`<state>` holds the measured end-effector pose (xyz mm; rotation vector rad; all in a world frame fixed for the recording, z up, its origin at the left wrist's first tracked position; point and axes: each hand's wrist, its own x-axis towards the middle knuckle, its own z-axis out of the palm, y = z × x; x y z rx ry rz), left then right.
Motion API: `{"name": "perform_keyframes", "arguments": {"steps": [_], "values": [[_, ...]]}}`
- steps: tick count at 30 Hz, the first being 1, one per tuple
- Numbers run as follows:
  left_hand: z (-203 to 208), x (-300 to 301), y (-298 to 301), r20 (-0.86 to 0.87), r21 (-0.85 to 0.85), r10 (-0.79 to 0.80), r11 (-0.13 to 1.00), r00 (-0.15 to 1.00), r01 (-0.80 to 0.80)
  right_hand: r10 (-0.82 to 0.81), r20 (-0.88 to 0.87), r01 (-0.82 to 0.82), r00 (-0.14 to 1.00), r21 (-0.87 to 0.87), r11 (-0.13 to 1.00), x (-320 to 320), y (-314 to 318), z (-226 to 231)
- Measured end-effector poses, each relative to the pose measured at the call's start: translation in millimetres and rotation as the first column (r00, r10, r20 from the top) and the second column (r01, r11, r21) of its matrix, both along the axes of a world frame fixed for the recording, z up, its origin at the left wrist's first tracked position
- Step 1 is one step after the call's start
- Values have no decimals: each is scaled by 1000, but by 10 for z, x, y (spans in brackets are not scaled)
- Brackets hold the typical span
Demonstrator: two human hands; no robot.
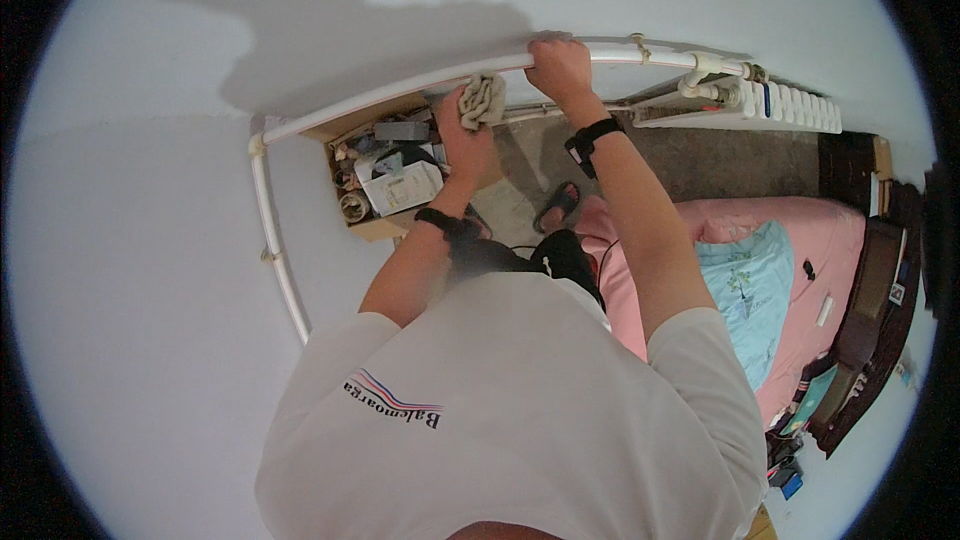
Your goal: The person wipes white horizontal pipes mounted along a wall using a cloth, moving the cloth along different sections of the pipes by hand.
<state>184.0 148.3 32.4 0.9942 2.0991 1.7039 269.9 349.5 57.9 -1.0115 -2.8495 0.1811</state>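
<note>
My left hand (pixel 462 135) is closed on a crumpled grey-beige cloth (pixel 483 102), held up just below the white pipe (pixel 420 78) that runs along the wall. Whether the cloth touches the pipe, I cannot tell. Farther right, my right hand (pixel 562 68) is wrapped round the same pipe, knuckles up. Both wrists carry black bands. Under my left hand stands an open cardboard box (pixel 375 230) with a white carton (pixel 405 188), a grey block and other odds and ends in it.
The pipe bends down the wall at the left and meets a white radiator (pixel 790 107) at the right. A bed with a pink sheet (pixel 830 240) and a light blue pillow (pixel 745 290) lies to my right, beside a dark wooden headboard (pixel 868 290). My sandalled foot (pixel 557 207) shows on the floor.
</note>
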Motion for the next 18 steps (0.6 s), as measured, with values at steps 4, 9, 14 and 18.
{"name": "perform_keyframes", "arguments": {"steps": [4, 9, 14, 18], "values": [[93, 173, 262, -185, -77, 3, 997, 983, -17, 9, -7, -9, 1000, 34, 999, -4, -27, 14], [211, 330, 396, -151, -226, -75, 973, 986, 39, 45, 77, -49, 996, 52, 997, 14, -14, 40], [128, 301, 428, 30, -76, 65, 995, 997, -62, 27, 66, -29, 997, 20, 999, -26, -21, 86], [156, 137, 274, 38, -66, 119, 991, 992, -116, -18, 5, 18, 1000, 3, 1000, -25, 18, -7]]}}
